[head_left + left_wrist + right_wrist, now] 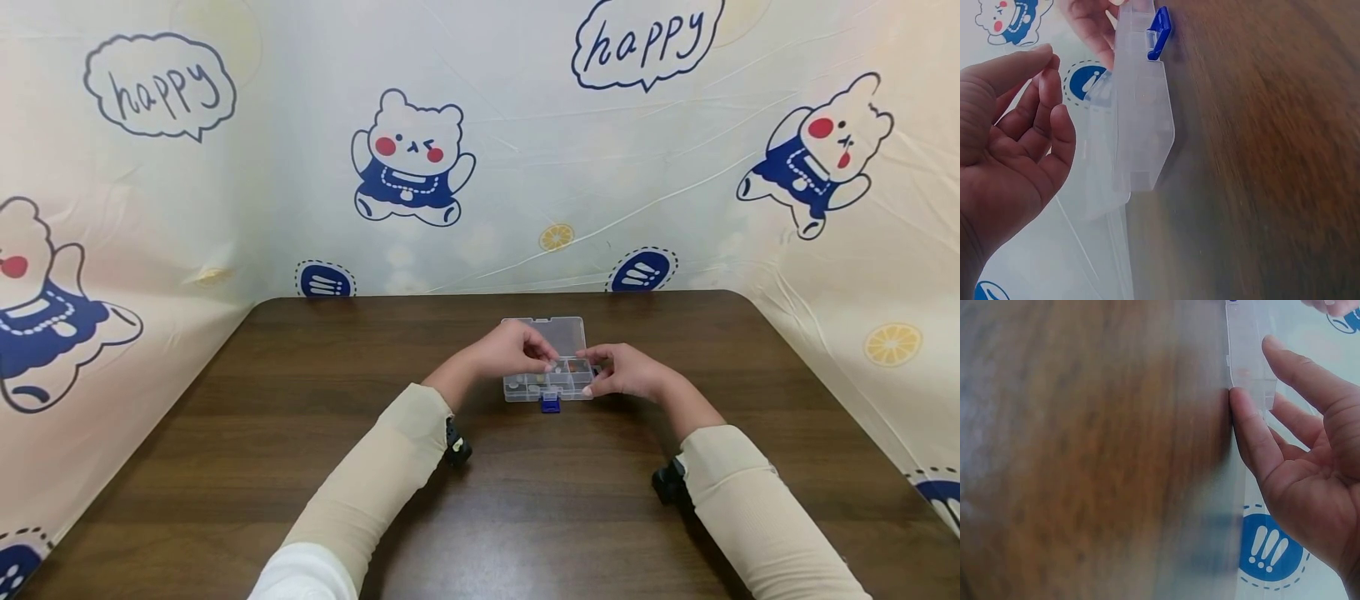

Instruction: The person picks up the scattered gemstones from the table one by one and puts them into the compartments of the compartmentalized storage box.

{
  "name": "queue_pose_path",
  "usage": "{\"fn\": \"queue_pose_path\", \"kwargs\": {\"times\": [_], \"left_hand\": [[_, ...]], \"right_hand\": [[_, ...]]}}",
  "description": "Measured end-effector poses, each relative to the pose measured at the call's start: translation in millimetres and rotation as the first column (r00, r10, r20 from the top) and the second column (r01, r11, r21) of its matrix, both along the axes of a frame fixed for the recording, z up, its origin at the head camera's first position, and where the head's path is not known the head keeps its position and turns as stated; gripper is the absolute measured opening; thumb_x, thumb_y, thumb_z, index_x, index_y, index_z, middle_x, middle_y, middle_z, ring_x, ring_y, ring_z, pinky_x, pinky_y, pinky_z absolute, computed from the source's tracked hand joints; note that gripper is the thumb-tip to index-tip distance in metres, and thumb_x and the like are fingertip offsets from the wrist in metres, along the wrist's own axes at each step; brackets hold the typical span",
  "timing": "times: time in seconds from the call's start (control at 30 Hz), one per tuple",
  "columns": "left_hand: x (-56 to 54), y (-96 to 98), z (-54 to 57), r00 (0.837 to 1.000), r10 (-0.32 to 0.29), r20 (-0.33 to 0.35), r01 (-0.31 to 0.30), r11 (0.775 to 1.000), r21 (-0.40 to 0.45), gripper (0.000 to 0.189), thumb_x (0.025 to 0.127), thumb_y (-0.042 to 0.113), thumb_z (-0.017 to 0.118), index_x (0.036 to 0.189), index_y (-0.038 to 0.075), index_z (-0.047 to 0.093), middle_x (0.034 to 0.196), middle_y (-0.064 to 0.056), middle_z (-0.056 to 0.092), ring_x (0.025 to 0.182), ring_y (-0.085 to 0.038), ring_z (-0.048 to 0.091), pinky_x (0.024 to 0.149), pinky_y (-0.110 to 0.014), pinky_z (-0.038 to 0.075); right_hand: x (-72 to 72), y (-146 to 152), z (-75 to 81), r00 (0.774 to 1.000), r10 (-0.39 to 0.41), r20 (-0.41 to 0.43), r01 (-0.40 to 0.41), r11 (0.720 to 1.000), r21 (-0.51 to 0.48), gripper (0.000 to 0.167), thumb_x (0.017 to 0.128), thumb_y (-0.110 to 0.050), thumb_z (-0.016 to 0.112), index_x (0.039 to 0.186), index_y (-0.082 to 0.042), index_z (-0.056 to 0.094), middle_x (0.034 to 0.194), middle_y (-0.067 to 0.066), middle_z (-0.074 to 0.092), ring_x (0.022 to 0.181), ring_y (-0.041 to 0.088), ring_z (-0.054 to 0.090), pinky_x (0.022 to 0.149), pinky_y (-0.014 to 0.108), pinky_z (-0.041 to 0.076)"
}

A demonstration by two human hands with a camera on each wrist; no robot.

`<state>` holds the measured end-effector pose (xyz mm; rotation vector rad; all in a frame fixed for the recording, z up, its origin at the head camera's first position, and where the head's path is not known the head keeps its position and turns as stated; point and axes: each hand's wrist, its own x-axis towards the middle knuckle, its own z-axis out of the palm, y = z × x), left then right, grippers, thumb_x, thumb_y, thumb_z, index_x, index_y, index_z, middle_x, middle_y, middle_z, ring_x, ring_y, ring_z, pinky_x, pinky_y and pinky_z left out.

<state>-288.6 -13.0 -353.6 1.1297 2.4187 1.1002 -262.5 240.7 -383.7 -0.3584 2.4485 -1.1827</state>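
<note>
A clear plastic compartment box lies on the table with its lid raised at the back and a blue latch at its front. Small pieces, some whitish and some reddish, sit in several compartments. Over the box is my left hand, thumb and forefinger tips together; whether a small piece is between them cannot be made out. In the left wrist view the left hand stands beside the box. My right hand holds the box's right end between thumb and fingers, as the right wrist view's hand also suggests.
A brown wood-grain table bears the box near its back edge. Behind it and along the sides hangs a pale printed cloth with bears and lettering. Dark wrist cameras are strapped to both wrists.
</note>
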Motion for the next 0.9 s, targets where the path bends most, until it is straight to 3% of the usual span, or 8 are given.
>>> {"fn": "queue_pose_path", "kwargs": {"times": [0.33, 0.9], "left_hand": [[-7.1, 16.7, -1.4, 1.000, -0.020, -0.004, 0.020, 0.998, -0.057, 0.013, 0.089, 0.008, 0.071, 0.101, 0.003, 0.076, 0.084, 0.002, 0.071, 0.073, -0.009, 0.059, 0.068, -0.022, 0.052], [-10.8, 42.3, -16.6, 1.000, -0.006, 0.003, 0.006, 0.990, -0.142, 0.010, 0.087, 0.010, 0.074, 0.096, 0.006, 0.077, 0.080, 0.005, 0.071, 0.070, -0.004, 0.059, 0.067, -0.018, 0.049]], "right_hand": [[2.1, 0.4, 1.5, 0.999, 0.035, -0.018, -0.035, 0.999, -0.013, 0.074, 0.083, -0.017, 0.079, 0.144, 0.002, 0.041, 0.136, 0.025, 0.048, 0.099, 0.025, 0.063, 0.092, 0.041, 0.050], [0.5, 1.9, -0.6, 0.998, 0.044, -0.033, -0.044, 0.999, -0.020, 0.075, 0.082, -0.016, 0.079, 0.144, 0.003, 0.041, 0.138, 0.026, 0.046, 0.097, 0.025, 0.063, 0.089, 0.040, 0.052]]}}
